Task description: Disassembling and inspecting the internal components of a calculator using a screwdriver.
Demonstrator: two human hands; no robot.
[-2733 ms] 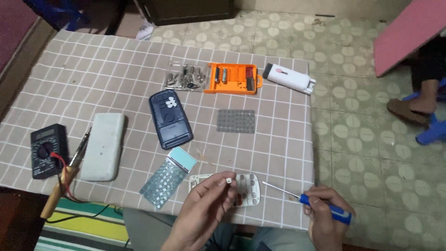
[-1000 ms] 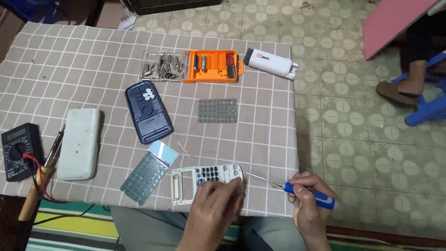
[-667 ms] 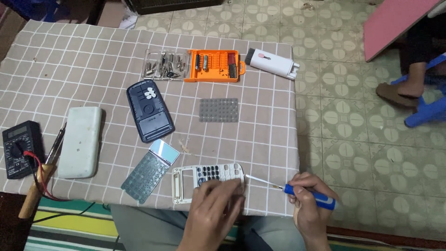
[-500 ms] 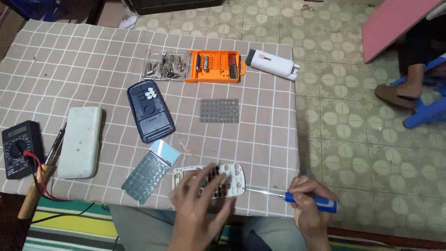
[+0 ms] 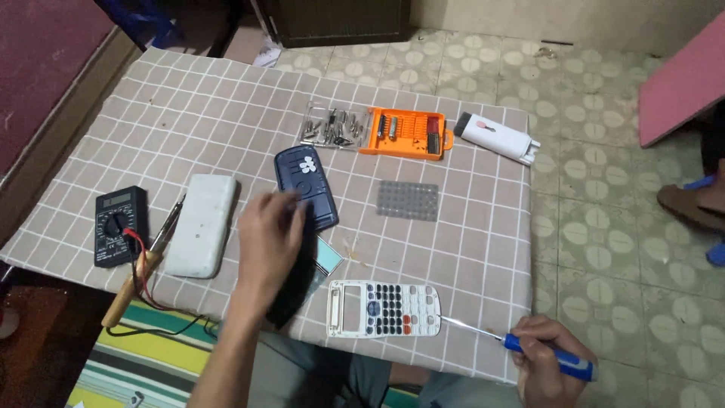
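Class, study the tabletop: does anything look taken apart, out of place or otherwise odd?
Yes. The calculator front lies near the table edge with an empty screen window, apart from its blue back cover and the grey key mat. It is dismantled, not damaged.

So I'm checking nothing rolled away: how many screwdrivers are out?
1: the blue-handled screwdriver in the right hand, by the table's near right edge. Others may be hidden.

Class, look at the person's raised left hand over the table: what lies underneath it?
Under the left hand a glassy display panel pokes out beside the dark blue cover. The hand and its shadow cover whatever else lies there.
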